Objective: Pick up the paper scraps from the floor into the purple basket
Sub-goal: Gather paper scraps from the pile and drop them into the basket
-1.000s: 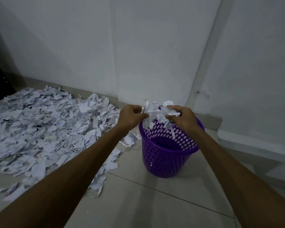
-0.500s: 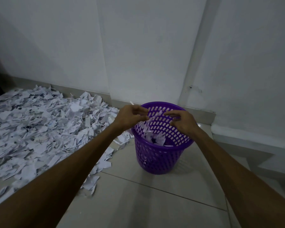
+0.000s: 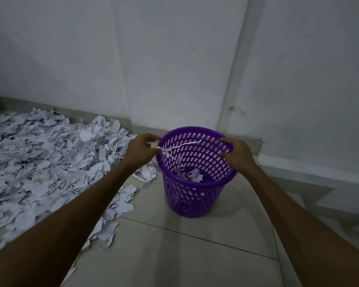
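Flanking purple basket (image 3: 195,195): paper scraps (image 3: 39,162).

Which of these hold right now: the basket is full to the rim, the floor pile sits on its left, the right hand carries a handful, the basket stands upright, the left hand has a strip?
1. The purple basket is full to the rim. False: only a few scraps lie at its bottom.
2. The paper pile lies left of it. True.
3. The right hand carries a handful. False: it holds no paper and rests at the rim.
4. The basket stands upright. True.
5. The left hand pinches a thin strip. True.
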